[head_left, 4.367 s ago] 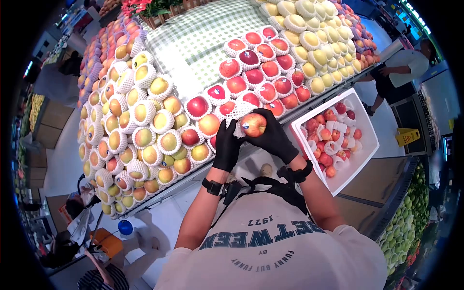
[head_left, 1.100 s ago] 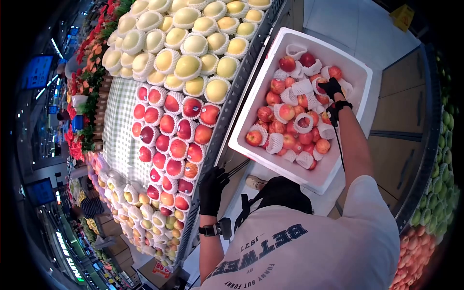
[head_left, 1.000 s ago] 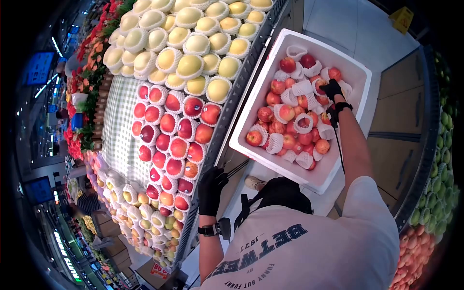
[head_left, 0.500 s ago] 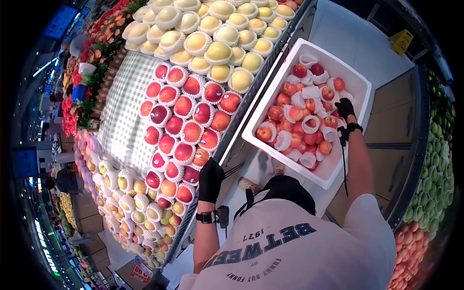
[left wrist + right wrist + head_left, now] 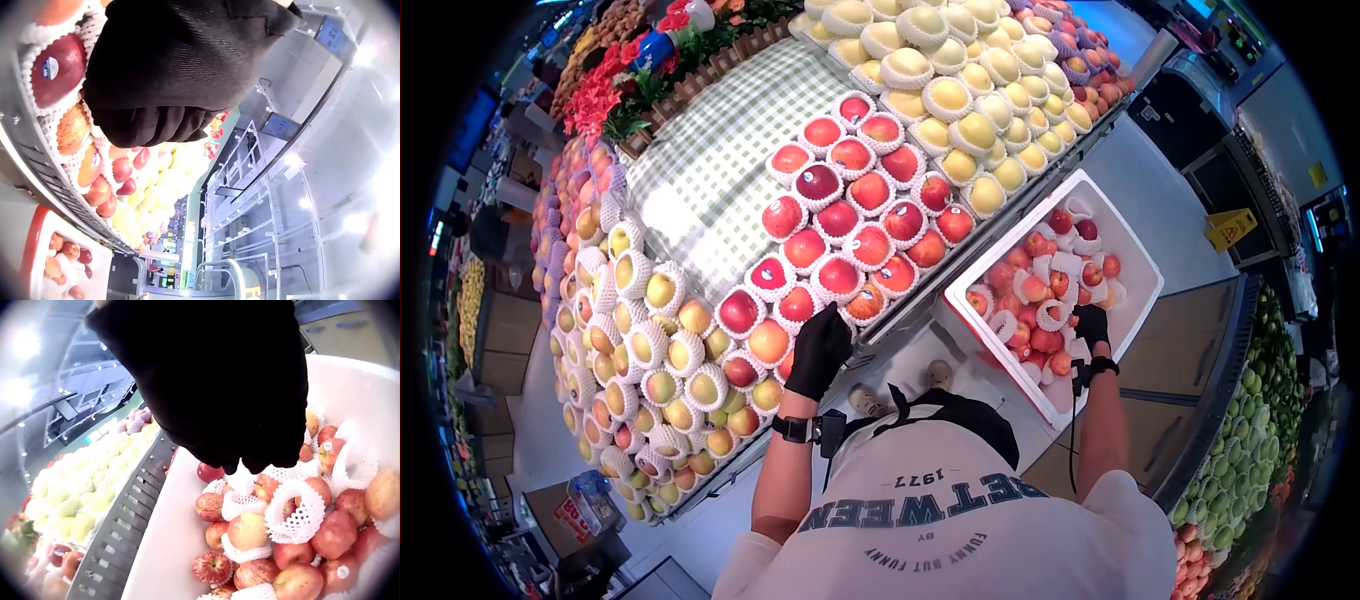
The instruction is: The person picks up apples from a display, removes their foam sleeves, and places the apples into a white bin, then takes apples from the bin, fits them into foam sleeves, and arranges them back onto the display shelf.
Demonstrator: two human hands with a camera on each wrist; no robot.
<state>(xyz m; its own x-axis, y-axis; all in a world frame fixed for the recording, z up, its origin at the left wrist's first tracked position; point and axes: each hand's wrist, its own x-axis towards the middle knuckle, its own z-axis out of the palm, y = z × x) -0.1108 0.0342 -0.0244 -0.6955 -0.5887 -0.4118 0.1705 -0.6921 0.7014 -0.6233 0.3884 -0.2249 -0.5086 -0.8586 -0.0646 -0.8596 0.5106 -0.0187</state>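
Observation:
In the head view, my black-gloved left hand point(image 5: 820, 352) is at the front edge of the display, beside netted red apples point(image 5: 838, 278). Its fingers look loosely bent in the left wrist view, where the glove point(image 5: 175, 69) covers the fruit behind it; nothing shows in them. My gloved right hand point(image 5: 1090, 328) is inside the white foam box point(image 5: 1135, 320), low over loose apples point(image 5: 1032, 318) and foam nets point(image 5: 1052, 316). In the right wrist view its fingers point down at the fruit, and the palm side is hidden; I cannot tell whether it holds an apple.
Pale yellow netted fruit point(image 5: 950, 97) is stacked at the back right of the display, and yellow-red netted fruit point(image 5: 662, 350) at the left. A checked cloth point(image 5: 720, 150) covers the back. A yellow floor sign point(image 5: 1230, 230) stands beyond the box; green fruit point(image 5: 1225, 470) is at right.
Both hands held an apple at the display earlier. The right hand then went into the box and has since drawn back toward its near side. The head view has swung back toward the display.

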